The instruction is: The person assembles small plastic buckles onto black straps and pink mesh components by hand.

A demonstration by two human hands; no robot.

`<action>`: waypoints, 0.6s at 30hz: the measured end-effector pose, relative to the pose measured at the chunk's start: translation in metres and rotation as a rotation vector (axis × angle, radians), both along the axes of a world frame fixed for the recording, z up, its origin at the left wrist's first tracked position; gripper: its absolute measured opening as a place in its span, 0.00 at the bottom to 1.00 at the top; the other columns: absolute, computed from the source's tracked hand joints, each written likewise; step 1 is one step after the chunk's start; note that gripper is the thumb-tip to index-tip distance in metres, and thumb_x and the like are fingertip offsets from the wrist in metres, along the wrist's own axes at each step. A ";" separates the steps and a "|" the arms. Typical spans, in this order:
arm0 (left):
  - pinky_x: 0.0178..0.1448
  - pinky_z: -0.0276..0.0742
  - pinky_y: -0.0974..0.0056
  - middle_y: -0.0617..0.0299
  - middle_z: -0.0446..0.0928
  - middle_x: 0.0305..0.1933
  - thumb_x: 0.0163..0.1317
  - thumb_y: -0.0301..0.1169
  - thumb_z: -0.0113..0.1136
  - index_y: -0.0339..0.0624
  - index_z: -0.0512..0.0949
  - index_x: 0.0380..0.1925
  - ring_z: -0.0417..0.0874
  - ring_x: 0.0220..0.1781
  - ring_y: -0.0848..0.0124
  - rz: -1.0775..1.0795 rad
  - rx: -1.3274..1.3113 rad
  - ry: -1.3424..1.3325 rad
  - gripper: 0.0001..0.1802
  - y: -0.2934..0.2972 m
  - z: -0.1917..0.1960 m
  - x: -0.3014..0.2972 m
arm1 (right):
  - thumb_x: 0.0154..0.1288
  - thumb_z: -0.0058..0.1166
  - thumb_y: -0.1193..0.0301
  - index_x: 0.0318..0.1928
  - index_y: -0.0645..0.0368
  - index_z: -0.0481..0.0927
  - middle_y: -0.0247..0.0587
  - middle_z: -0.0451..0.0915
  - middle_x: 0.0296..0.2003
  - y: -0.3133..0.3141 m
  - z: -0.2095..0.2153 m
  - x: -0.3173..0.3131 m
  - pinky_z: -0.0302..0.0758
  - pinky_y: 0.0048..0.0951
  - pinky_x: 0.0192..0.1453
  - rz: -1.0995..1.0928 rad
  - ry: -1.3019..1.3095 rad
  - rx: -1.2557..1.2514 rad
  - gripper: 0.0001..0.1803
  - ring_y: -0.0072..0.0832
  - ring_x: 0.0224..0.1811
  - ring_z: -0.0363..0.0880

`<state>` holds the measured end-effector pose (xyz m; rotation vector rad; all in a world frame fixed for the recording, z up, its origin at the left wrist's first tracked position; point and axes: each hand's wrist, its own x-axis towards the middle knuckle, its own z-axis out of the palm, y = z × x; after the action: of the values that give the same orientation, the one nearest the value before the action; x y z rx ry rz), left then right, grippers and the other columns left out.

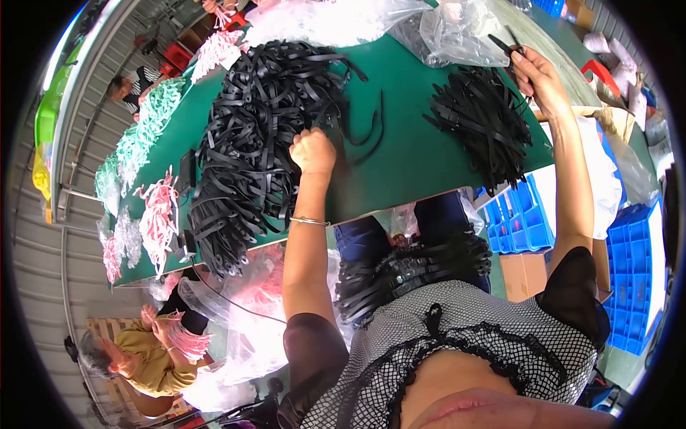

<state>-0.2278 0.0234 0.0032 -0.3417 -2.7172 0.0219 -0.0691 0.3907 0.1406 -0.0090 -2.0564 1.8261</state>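
Observation:
A large heap of black straps (250,121) covers the left middle of the green table. My left hand (313,151) is closed in a fist at the heap's right edge; its fingers hide whatever they hold. Beside that fist a few loose black straps curve over the table top, partly blurred. At the far right, my right hand (539,80) grips black scissors (503,47), blades pointing up and left. Just below them, to the left of my right forearm, lies a smaller bundle of black straps (482,125). More black straps (414,272) lie across my lap.
Clear plastic bags (450,32) sit along the table's (407,164) far edge. Green straps (150,121) and pink straps (158,214) lie at its left. Blue crates (629,279) stand at lower right. A co-worker (143,350) sits at lower left, holding pink straps.

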 end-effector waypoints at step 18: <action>0.29 0.66 0.74 0.58 0.75 0.28 0.59 0.27 0.46 0.38 0.72 0.39 0.72 0.25 0.74 -0.488 1.958 -0.883 0.10 -0.007 0.033 0.143 | 0.66 0.44 0.70 0.36 0.61 0.69 0.27 0.62 0.16 -0.161 -0.050 0.071 0.53 0.17 0.18 0.377 -0.134 -0.491 0.07 0.14 0.15 0.56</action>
<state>-0.0848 0.0163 0.0363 -0.3209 -1.7284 -2.9799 0.0016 0.2298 0.0905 0.1347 -1.7208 2.5891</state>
